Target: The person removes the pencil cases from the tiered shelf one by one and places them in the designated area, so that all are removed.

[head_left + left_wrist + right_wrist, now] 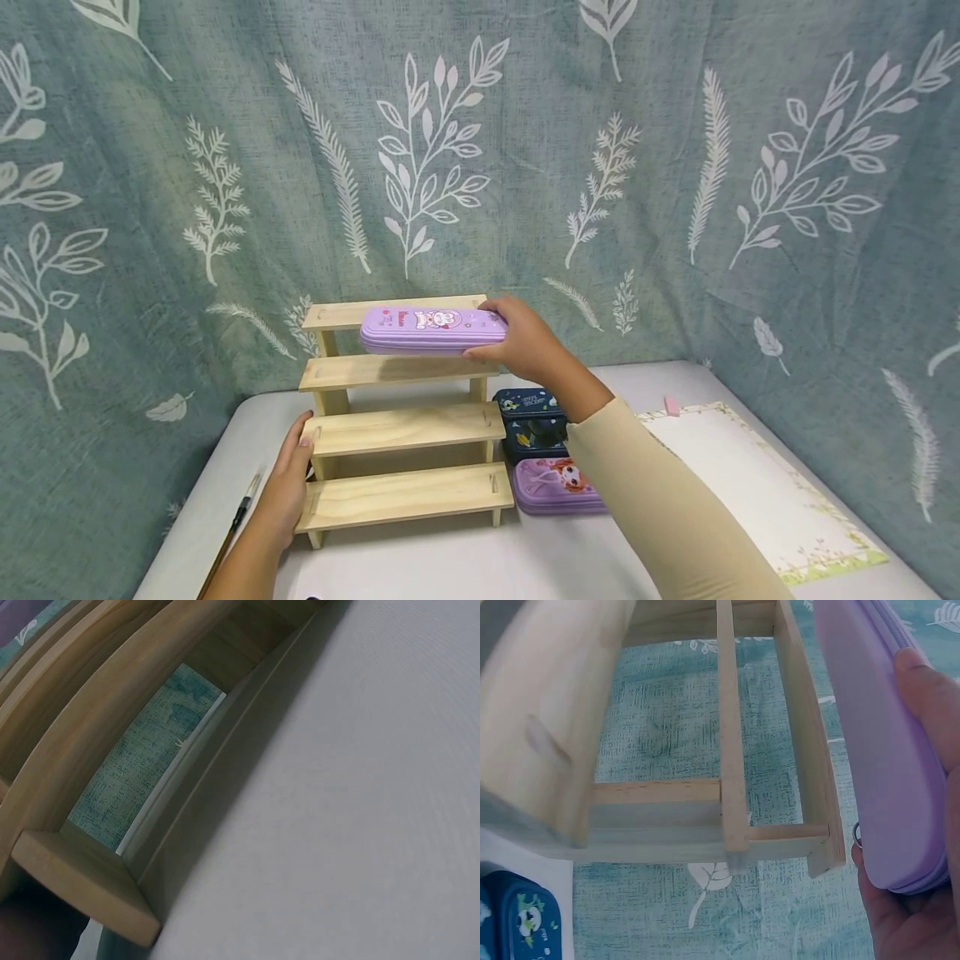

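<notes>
A light purple pencil case [420, 331] with a cartoon print is up in front of the top tiers of a wooden stepped rack [405, 429]. My right hand [525, 337] grips its right end, thumb on the near side. In the right wrist view the smooth underside of the pencil case [881, 750] and its zip show, apart from the rack's boards. My left hand [283, 483] holds the rack's left side near the lower tiers; its fingertips are partly hidden behind the wood. Only a dark bit of that hand shows in the left wrist view.
Right of the rack lie dark blue pencil cases [528, 402] and a purple one with a girl print [555, 485]. A bordered white sheet [742, 475] with a pink piece [671, 406] on it is farther right. A brush [242, 508] lies at the left. A leaf-patterned curtain [525, 167] hangs behind.
</notes>
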